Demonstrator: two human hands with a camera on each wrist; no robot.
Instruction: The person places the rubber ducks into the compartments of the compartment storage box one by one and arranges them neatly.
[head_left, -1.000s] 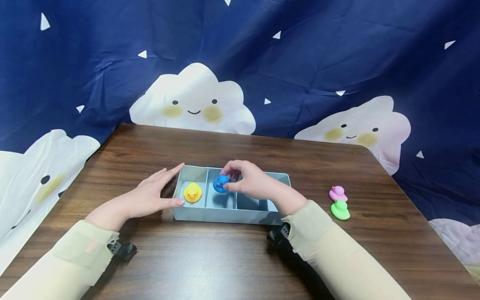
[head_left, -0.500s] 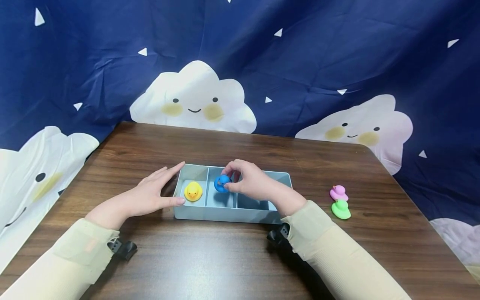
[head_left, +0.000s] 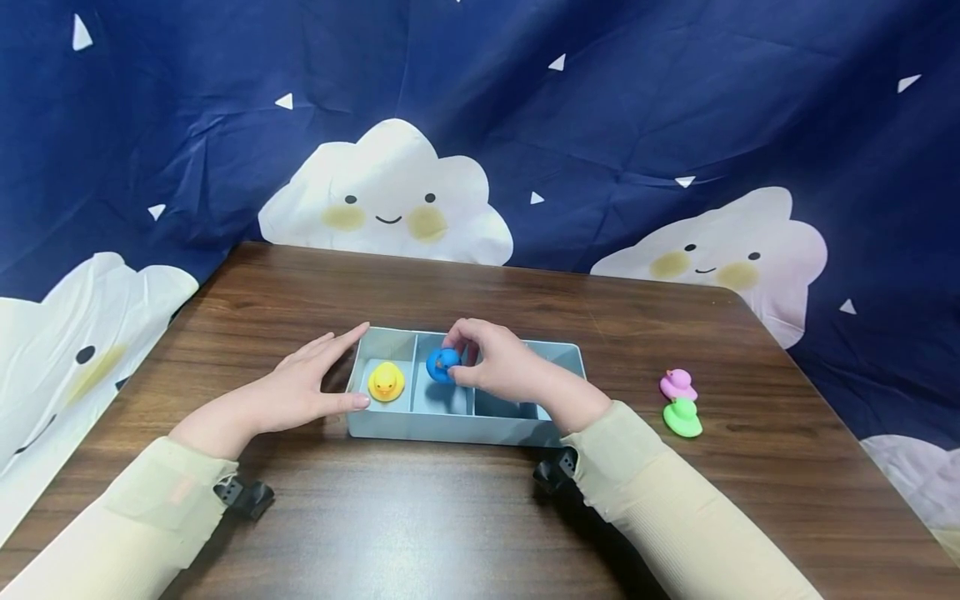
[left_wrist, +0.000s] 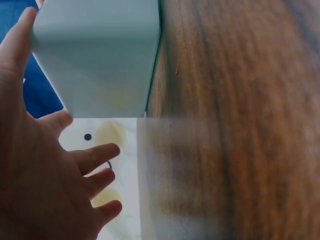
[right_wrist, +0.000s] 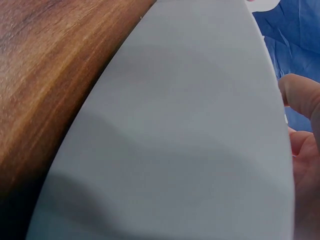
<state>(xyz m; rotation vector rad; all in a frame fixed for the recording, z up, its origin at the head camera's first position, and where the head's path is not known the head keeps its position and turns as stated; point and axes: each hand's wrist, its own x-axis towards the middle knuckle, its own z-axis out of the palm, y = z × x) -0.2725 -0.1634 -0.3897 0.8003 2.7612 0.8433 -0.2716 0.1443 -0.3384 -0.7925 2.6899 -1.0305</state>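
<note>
One blue duck (head_left: 441,365), thumb-and-finger pinch in my right hand (head_left: 506,360), over second slot (head_left: 441,402) from left edge of tray (head_left: 450,428); left hand (head_left: 298,393) spread at that edge. Likely light, squeezable; sides should hold best

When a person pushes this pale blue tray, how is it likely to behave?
The tray probably slides without tipping, being long and low. Its straight walls suggest a stiff body. The yellow duck would likely travel along, since it sits inside.
</note>
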